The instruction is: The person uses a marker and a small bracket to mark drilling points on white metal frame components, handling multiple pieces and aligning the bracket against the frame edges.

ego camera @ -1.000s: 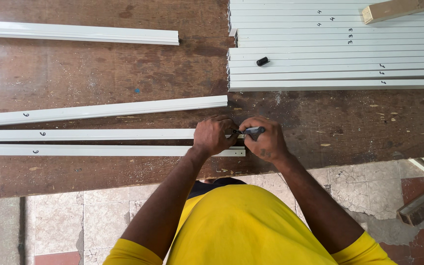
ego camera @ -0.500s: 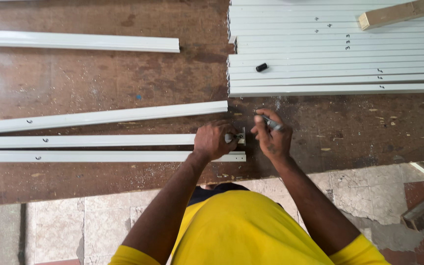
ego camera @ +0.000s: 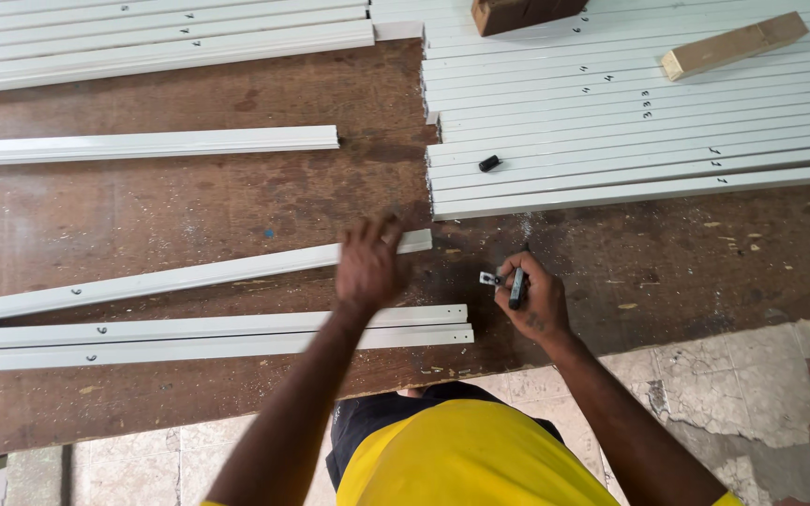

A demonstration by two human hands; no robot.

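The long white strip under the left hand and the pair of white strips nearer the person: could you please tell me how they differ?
The long white strip under the left hand lies alone and slanted on the brown wooden table; the pair of white strips lies side by side, almost level. Its right end stops short of theirs. Both are long, white and flat on the table.

packages: none | labels: none | signs: none | screens: none

Yellow shirt; dark waistband; bare forearms

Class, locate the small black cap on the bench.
In the head view, the small black cap lies right of centre on the white strips, above the right hand.
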